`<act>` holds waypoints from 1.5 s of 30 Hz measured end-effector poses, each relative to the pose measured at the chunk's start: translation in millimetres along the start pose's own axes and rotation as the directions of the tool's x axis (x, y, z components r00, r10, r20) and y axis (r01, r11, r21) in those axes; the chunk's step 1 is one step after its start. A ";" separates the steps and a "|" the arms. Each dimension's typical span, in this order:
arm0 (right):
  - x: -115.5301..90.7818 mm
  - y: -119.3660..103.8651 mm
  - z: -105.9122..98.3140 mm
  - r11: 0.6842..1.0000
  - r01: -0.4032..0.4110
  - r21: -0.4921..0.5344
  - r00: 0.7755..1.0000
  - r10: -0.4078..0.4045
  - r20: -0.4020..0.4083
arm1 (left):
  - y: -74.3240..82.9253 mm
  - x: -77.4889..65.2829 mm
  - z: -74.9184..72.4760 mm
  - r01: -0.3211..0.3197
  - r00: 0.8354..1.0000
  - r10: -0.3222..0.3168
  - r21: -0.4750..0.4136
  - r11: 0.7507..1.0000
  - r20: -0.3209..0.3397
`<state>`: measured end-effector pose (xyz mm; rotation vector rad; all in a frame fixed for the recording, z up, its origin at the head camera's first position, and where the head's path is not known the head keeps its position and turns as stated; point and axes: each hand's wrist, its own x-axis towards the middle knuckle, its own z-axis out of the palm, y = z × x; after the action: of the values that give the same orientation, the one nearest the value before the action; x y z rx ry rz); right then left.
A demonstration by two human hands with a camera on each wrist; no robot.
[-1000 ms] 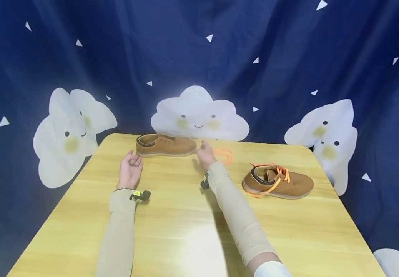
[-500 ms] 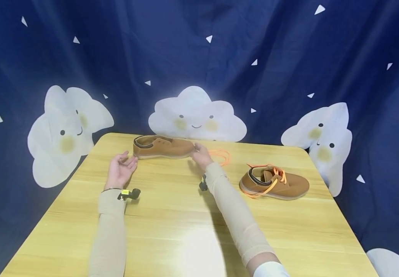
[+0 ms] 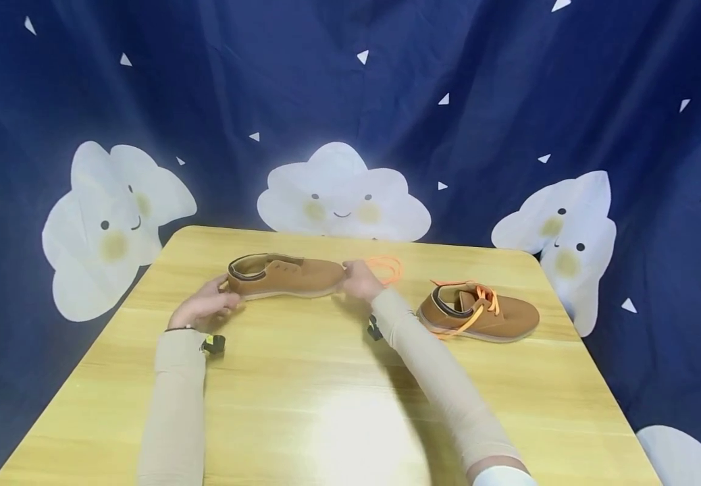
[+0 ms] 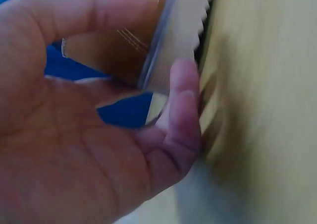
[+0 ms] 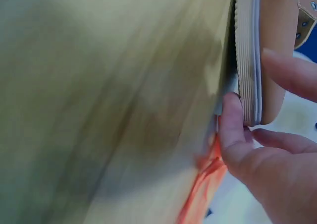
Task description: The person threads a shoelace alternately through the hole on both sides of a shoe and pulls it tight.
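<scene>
Left of frame center, a left hand point(image 3: 201, 307) and right hand point(image 3: 360, 279) hold an unlaced shoe point(image 3: 286, 277) by heel and toe, where shallow grips could let it slip.

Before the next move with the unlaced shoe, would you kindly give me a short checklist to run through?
1. Left hand at the heel of the unlaced shoe: ok.
2. Right hand gripping the toe: ok.
3. Shoe upright, opening facing up: ok.
4. Eyelets threaded: not ok; those visible hold no lace.
5. Loose orange lace untouched by the right hand: cannot tell; it lies close.
6. Sole resting flat on the table: cannot tell.
</scene>
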<state>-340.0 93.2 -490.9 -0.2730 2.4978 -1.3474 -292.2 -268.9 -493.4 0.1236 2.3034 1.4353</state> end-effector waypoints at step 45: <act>-210.9 69.1 -77.5 0.974 0.106 -0.200 0.986 -0.078 0.147 | 64.7 -38.0 126.1 -0.329 0.906 0.124 0.486 0.810 0.405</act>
<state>-170.0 254.7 -474.3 -0.5154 2.5359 -1.0597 -217.2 -144.5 -472.8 0.7942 2.3629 0.7135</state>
